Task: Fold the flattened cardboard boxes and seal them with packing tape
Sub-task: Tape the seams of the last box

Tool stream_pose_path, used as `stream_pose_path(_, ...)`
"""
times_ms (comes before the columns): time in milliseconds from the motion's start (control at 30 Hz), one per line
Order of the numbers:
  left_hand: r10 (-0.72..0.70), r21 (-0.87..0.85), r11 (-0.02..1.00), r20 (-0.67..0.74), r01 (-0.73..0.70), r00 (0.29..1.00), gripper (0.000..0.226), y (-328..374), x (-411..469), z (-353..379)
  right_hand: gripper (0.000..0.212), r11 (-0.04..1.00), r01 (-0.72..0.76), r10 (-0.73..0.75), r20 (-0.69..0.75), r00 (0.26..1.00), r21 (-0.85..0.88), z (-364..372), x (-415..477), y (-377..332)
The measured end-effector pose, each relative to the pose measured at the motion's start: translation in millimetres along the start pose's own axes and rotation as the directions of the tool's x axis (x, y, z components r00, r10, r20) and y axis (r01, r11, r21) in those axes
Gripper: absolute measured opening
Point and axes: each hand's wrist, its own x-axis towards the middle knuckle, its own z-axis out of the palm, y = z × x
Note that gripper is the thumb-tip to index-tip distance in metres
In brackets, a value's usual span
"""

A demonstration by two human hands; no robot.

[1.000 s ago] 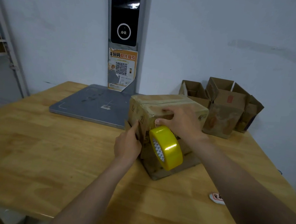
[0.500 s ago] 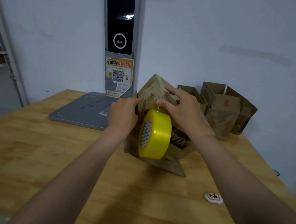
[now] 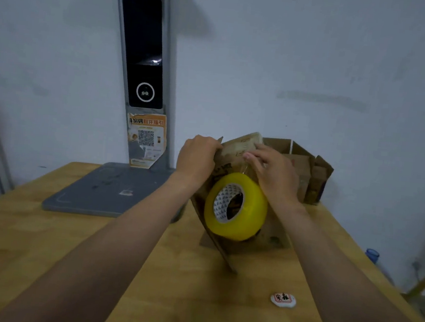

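Observation:
A brown cardboard box [image 3: 273,231] stands tilted on one lower edge on the wooden table [image 3: 42,248], its taped face turned up and away from me. My left hand [image 3: 197,159] grips the box's upper left edge with curled fingers. My right hand [image 3: 275,174] lies on the upper face, its fingers stretched out and pressing on the tape seam. A yellow roll of packing tape [image 3: 252,203] hangs in front of the box from a strip that runs up under my right fingers.
A grey scale platform [image 3: 104,192] with a tall screen pillar [image 3: 143,50] stands at the back left. Several open cardboard boxes [image 3: 317,178] sit against the wall behind my right hand. A small white tag [image 3: 283,299] lies near the right front. The table's right edge is close.
The box went from lying flat to being tipped up on its edge. Both hands rose with it, and the tape roll swung round to face me.

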Motion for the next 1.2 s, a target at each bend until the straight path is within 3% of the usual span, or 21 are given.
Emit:
stream_pose_path(167, 0.044, -0.078, 0.996, 0.141, -0.034, 0.989, 0.039, 29, 19, 23, 0.033, 0.994, -0.105, 0.105, -0.057, 0.993, 0.008, -13, 4, 38)
stream_pose_path(333, -0.062, -0.298, 0.952, 0.036, 0.07, 0.997, 0.018, 53, 0, 24, 0.032, 0.987, -0.152, 0.145, -0.12, 0.982, -0.049, -24, -2, 60)
stream_pose_path(400, -0.092, -0.381, 0.912, 0.17, 0.151, 0.981, 0.007, 64, -15, 25, 0.03, 0.985, -0.161, 0.154, -0.108, 0.982, -0.057, -25, -6, 65)
stream_pose_path(500, -0.043, -0.517, 0.768, 0.548, 0.378, 0.836, 0.045, 81, -39, 28, 0.025, 0.988, -0.151, 0.149, -0.072, 0.986, -0.015, -14, -20, 65)
stream_pose_path(567, 0.014, -0.475, 0.784, 0.657, 0.4, 0.753, 0.074, 86, -52, 30, 0.025, 0.991, -0.136, 0.137, -0.054, 0.989, 0.017, -2, -30, 60)
stream_pose_path(667, -0.032, -0.466, 0.774, 0.648, 0.429, 0.761, 0.081, 77, -67, 41, 0.026, 0.996, -0.084, 0.085, -0.043, 0.995, 0.024, 3, -29, 56)
stream_pose_path(800, -0.027, -0.572, 0.639, 0.651, 0.514, 0.758, 0.088, 73, -86, 65, 0.03, 0.996, -0.076, 0.077, -0.028, 0.997, 0.053, 0, -21, 57)
stream_pose_path(933, -0.13, -0.71, 0.475, 0.527, 0.519, 0.84, 0.076, 84, -83, 88, 0.03, 0.996, -0.07, 0.071, -0.03, 0.997, 0.048, 6, -20, 58)
stream_pose_path(1100, -0.214, -0.755, 0.295, 0.545, 0.585, 0.811, 0.06, 101, -80, 97, 0.029, 0.998, -0.054, 0.055, -0.017, 0.998, 0.031, 6, -14, 64)
stream_pose_path(1200, -0.287, -0.73, 0.325, 0.529, 0.601, 0.798, 0.043, 114, -78, 92, 0.028, 0.998, -0.05, 0.05, -0.008, 0.999, 0.029, 3, -12, 67)
